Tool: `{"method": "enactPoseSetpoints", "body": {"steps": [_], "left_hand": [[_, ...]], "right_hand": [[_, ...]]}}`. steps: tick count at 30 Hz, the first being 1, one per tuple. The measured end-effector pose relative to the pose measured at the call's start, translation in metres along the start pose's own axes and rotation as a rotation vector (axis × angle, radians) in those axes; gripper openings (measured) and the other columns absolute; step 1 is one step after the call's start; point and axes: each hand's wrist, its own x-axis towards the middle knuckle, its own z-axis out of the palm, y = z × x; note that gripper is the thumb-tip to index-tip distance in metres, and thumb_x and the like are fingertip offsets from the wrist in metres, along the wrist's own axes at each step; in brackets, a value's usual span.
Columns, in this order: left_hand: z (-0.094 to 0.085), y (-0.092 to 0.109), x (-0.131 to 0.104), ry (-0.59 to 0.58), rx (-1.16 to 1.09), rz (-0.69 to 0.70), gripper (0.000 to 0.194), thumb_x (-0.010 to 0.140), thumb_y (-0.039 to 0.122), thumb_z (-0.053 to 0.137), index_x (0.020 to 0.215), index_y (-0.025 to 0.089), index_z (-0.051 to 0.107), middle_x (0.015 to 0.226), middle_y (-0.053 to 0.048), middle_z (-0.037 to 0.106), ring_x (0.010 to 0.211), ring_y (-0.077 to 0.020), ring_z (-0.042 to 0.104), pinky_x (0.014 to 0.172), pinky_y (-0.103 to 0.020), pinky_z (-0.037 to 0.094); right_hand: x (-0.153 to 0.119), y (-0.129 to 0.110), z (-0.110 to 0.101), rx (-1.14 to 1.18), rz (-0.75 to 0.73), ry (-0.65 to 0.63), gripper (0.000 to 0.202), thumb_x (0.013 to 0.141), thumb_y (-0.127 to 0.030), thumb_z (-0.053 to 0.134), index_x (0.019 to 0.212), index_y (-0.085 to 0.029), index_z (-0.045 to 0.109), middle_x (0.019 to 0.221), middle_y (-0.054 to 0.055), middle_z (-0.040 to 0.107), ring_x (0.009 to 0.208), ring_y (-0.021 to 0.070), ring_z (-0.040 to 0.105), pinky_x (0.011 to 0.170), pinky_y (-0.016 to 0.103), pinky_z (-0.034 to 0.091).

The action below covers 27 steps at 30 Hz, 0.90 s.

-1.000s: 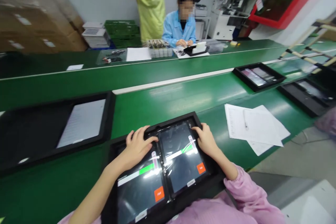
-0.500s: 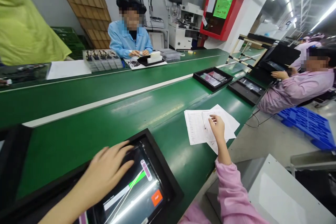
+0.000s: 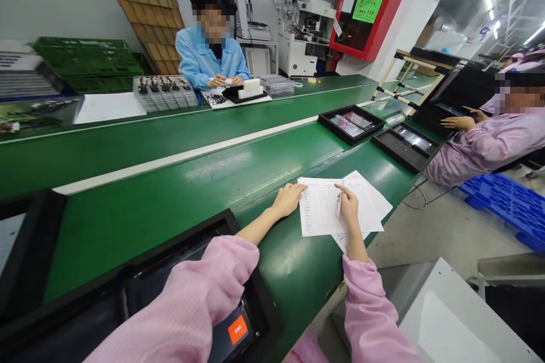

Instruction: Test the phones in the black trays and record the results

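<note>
Printed sheets of paper (image 3: 317,210) lie overlapping on the green bench. My left hand (image 3: 288,199) rests at their left edge, fingers stretched out and touching the corner of the top sheet. Over the right part of that sheet is my right hand (image 3: 349,204), its fingers closed round a thin pen (image 3: 339,207). Below my left forearm sits a black tray (image 3: 266,300) holding a dark-screened device, which shows an orange square (image 3: 237,329); my pink sleeve covers much of it.
Two black trays (image 3: 351,124) (image 3: 406,146) stand farther right on the bench (image 3: 170,193). Another black frame (image 3: 32,244) is at the left. A person in blue (image 3: 213,57) works opposite; a person in pink (image 3: 489,136) sits at the right. A white cabinet (image 3: 451,317) stands lower right.
My left hand has moved from the device's screen, right and away, to the edge of the papers. My right hand has shifted slightly and bent lower over the sheet. The green and white screen graphics no longer show.
</note>
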Motion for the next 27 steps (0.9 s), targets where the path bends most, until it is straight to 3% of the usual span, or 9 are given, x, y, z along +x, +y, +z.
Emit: {"method": "enactPoseSetpoints", "body": {"steps": [5, 7, 12, 17, 19, 22, 27], "left_hand": [[0.008, -0.006, 0.013, 0.135, -0.072, -0.093, 0.037, 0.1, 0.02, 0.036, 0.125, 0.027, 0.062, 0.125, -0.004, 0.064, 0.114, -0.0225, 0.058, 0.1, -0.038, 0.047], [0.01, -0.008, 0.015, 0.188, -0.101, -0.127, 0.039, 0.1, 0.019, 0.033, 0.127, 0.025, 0.061, 0.127, -0.005, 0.063, 0.116, -0.0211, 0.056, 0.1, -0.035, 0.046], [0.014, -0.012, 0.018, 0.221, -0.147, -0.141, 0.034, 0.1, 0.023, 0.043, 0.123, 0.03, 0.065, 0.136, -0.001, 0.059, 0.12, -0.0232, 0.051, 0.102, -0.038, 0.045], [0.013, -0.01, 0.017, 0.192, -0.176, -0.132, 0.019, 0.096, 0.027, 0.055, 0.105, 0.031, 0.072, 0.123, 0.001, 0.064, 0.114, -0.0233, 0.051, 0.097, -0.038, 0.046], [0.012, -0.009, 0.016, 0.185, -0.181, -0.134, 0.016, 0.091, 0.028, 0.063, 0.105, 0.03, 0.071, 0.123, 0.0, 0.063, 0.115, -0.0241, 0.05, 0.098, -0.039, 0.045], [0.011, -0.006, 0.016, 0.177, -0.182, -0.145, 0.018, 0.088, 0.027, 0.068, 0.105, 0.03, 0.07, 0.122, 0.0, 0.062, 0.116, -0.0248, 0.049, 0.098, -0.039, 0.045], [0.009, -0.002, 0.014, 0.17, -0.171, -0.156, 0.018, 0.089, 0.027, 0.064, 0.106, 0.029, 0.068, 0.122, -0.002, 0.06, 0.116, -0.0252, 0.047, 0.098, -0.04, 0.044]], "right_hand": [[0.002, -0.007, -0.009, 0.298, 0.004, 0.021, 0.056, 0.074, -0.045, 0.053, 0.124, -0.021, 0.06, 0.096, 0.007, 0.066, 0.08, 0.019, 0.062, 0.064, 0.027, 0.048], [-0.001, -0.012, -0.009, 0.347, 0.015, 0.016, 0.055, 0.076, -0.05, 0.061, 0.123, -0.022, 0.059, 0.102, 0.008, 0.067, 0.087, 0.0198, 0.064, 0.063, 0.026, 0.048], [-0.003, -0.022, 0.003, 0.33, 0.054, -0.093, 0.047, 0.074, -0.059, 0.069, 0.098, -0.018, 0.066, 0.068, 0.002, 0.06, 0.063, 0.0156, 0.057, 0.053, 0.024, 0.044], [0.005, -0.032, 0.033, 0.223, 0.098, -0.27, 0.041, 0.061, -0.052, 0.082, 0.073, -0.018, 0.063, 0.062, 0.002, 0.06, 0.055, 0.016, 0.057, 0.049, 0.025, 0.045], [0.008, -0.033, 0.044, 0.183, 0.113, -0.31, 0.041, 0.062, -0.052, 0.081, 0.065, -0.02, 0.057, 0.054, -0.001, 0.055, 0.049, 0.0143, 0.053, 0.046, 0.024, 0.042], [0.01, -0.031, 0.053, 0.141, 0.135, -0.331, 0.042, 0.068, -0.056, 0.075, 0.063, -0.021, 0.051, 0.049, -0.003, 0.05, 0.045, 0.0149, 0.053, 0.043, 0.023, 0.041], [0.005, -0.025, 0.053, 0.082, 0.152, -0.354, 0.043, 0.067, -0.061, 0.073, 0.07, -0.02, 0.06, 0.058, 0.003, 0.061, 0.054, 0.0202, 0.061, 0.048, 0.028, 0.048]]}}
